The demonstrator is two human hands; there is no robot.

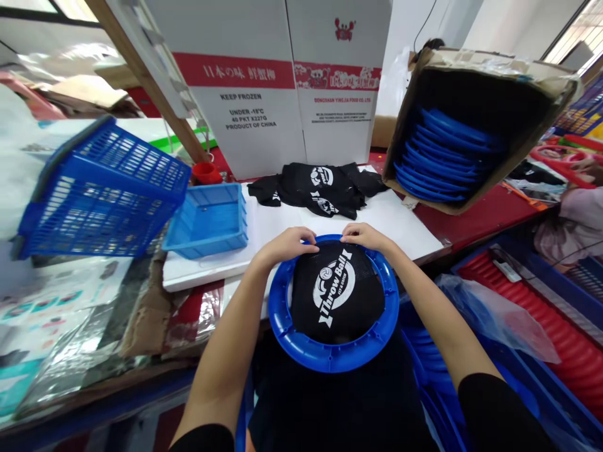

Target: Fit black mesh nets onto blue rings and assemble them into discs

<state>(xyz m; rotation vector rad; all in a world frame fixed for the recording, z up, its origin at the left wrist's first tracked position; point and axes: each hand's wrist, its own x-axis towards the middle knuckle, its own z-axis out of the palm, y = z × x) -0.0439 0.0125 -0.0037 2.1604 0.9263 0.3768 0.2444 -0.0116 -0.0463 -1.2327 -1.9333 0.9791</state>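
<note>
A blue plastic ring (330, 358) lies tilted at the table's near edge, over my lap. Black fabric with a white "Throw Ball" print (351, 307) covers most of its opening. My left hand (296, 242) pinches the fabric at the ring's far rim, left of centre. Just to the right, my right hand (360, 235) also has its fingers closed on the far edge of the fabric and rim. Beyond both hands, more black printed fabric pieces (311, 188) lie piled on the white board (277, 220).
A shallow blue tray (207, 220) and a tilted blue basket (103, 188) stand at left. White cartons (264, 144) rise behind. At right, an open box (532, 107) holds stacked blue rings (438, 157). A person's sleeve (568, 220) shows at far right.
</note>
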